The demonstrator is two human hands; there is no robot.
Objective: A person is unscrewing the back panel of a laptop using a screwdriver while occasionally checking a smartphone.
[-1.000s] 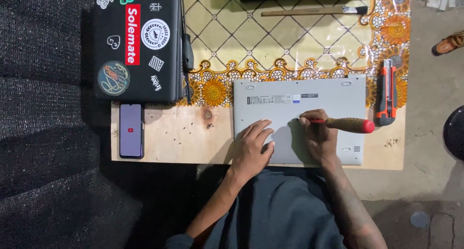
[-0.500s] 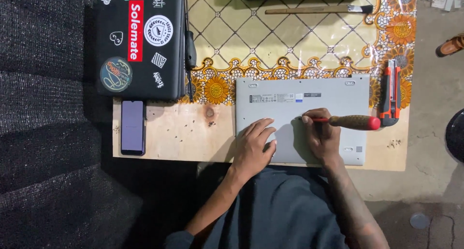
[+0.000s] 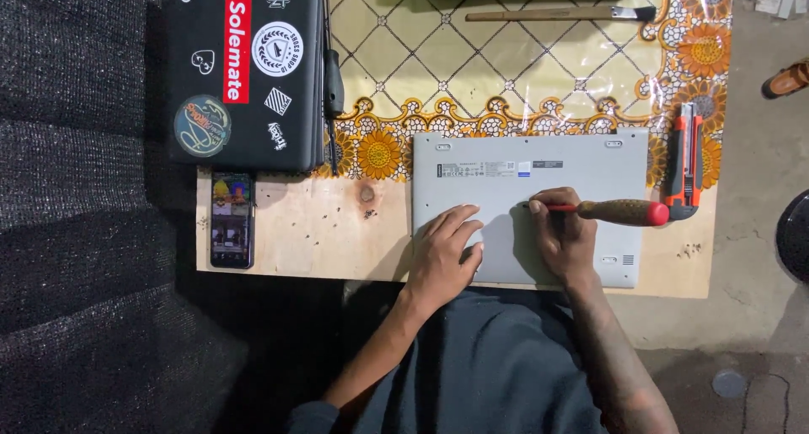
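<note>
A silver laptop [image 3: 506, 168] lies upside down on the wooden board [image 3: 312, 232], its bottom cover facing up. My left hand [image 3: 447, 253] rests flat on the cover near its lower left, fingers spread. My right hand [image 3: 560, 232] grips a screwdriver [image 3: 619, 211] with a brown and red handle. The tool lies nearly level, its tip pointing left onto the middle of the cover.
A black sticker-covered laptop [image 3: 244, 72] sits at the upper left, with a dark-handled tool [image 3: 334, 84] beside it. A phone [image 3: 232, 219] with a lit screen lies on the board's left end. An orange utility knife [image 3: 684, 160] and a hammer [image 3: 556, 14] lie on the patterned cloth [image 3: 497, 63].
The phone's screen now shows different pictures. Both hands and the screwdriver stay in nearly the same place on the silver laptop.
</note>
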